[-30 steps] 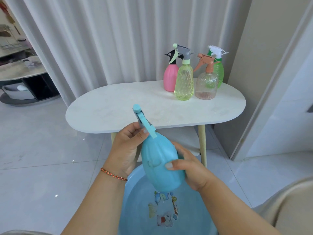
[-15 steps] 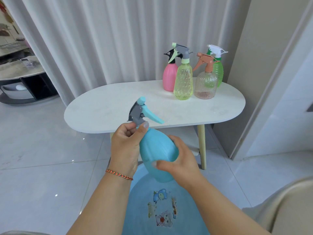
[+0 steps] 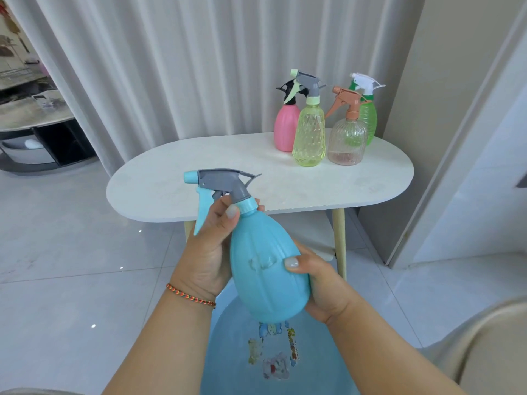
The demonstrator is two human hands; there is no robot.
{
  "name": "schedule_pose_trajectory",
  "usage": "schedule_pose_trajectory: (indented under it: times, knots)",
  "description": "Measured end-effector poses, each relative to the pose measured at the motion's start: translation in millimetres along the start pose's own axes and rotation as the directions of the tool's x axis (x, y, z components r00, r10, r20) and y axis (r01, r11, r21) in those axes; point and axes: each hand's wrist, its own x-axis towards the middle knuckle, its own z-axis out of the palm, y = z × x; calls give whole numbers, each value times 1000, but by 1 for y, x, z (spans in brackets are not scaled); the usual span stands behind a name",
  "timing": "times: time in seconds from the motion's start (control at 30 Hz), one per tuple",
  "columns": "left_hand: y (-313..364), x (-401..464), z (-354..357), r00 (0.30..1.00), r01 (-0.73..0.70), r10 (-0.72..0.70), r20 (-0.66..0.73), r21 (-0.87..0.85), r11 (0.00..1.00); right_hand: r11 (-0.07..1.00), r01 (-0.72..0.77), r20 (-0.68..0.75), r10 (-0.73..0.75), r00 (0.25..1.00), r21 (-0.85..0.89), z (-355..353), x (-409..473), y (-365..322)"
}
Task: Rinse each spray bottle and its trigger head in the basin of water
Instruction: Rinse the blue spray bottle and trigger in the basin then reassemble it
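I hold a blue spray bottle (image 3: 268,269) above the blue basin (image 3: 228,352), which has cartoon pictures on its bottom. My left hand (image 3: 208,252) wraps the bottle's neck just under the grey trigger head (image 3: 225,182), whose nozzle points left. My right hand (image 3: 316,280) cups the bottle's lower right side. The trigger head sits on the bottle, tilted a little left. Several other spray bottles stand on the white table: pink (image 3: 286,128), yellow-green (image 3: 309,138), clear with an orange head (image 3: 346,143), and green (image 3: 368,118).
The white oval table (image 3: 199,181) with pale wooden legs stands right behind the basin. White curtains hang behind it. A beige wall and door frame rise at the right. Glossy floor tiles spread to the left, with a dark low table far left.
The trigger head has turned in my left hand, its nozzle now pointing left. The bottle has come closer to upright and fills more of the view above the basin.
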Motion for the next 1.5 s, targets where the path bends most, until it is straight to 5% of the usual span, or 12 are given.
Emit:
schedule_pose_trajectory:
  times: [0.3,0.63,0.8,0.93,1.03,1.23,1.37,1.5]
  knots:
    - [0,1,-1,992,89,-90,86,17,996,998,68,71,-68,995,11,0,0,1]
    - [-4,0,-2,951,308,-308,13,-22,951,991,133,7,-133,991,-20,-5,1,1]
    - [-1,7,-5,940,140,-100,-326,103,985,982,180,-55,-183,982,-50,-7,-2,-3]
    - [17,2,15,980,-23,75,-183,274,961,972,174,-130,-195,972,-155,-6,-2,-3]
    - [18,-1,30,957,-24,145,-251,428,903,963,177,-113,-203,973,-204,-4,0,-3]
    - [21,2,14,978,0,67,-197,321,947,977,182,-40,-187,981,-111,-3,-1,-3]
    - [16,5,-5,923,48,79,-377,315,948,986,167,-43,-168,985,-26,-8,-1,-3]
    - [15,2,-2,987,31,-7,-158,151,988,985,170,-44,-170,984,3,-9,1,-1]
